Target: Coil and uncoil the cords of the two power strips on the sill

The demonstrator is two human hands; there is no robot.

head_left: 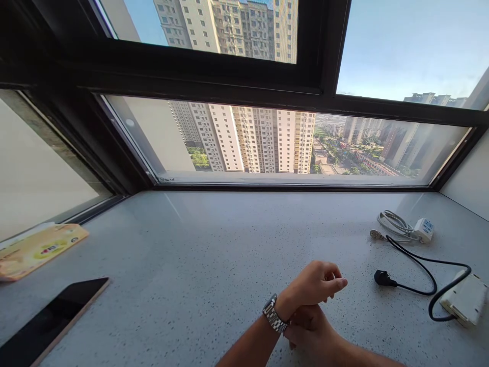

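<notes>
A wristwatch (274,314) with a silver metal link band sits around my left wrist. My left hand (315,283) is held over the speckled counter, its fingers loosely curled and nothing seen in them. Below it, my right hand (311,329) reaches in from the right, thumb and fingers closed at the underside of the left wrist, on the lower part of the watch band. The fingertips of the right hand and the band's clasp are mostly hidden beneath the wrist.
The speckled counter (198,265) runs up to a dark-framed window. On the left lie a dark-screened tablet (53,318) and a yellow tissue pack (46,251). On the right are a white power strip (466,298), a black plug (384,278) with cord, and a small white adapter (423,230) with coiled cable.
</notes>
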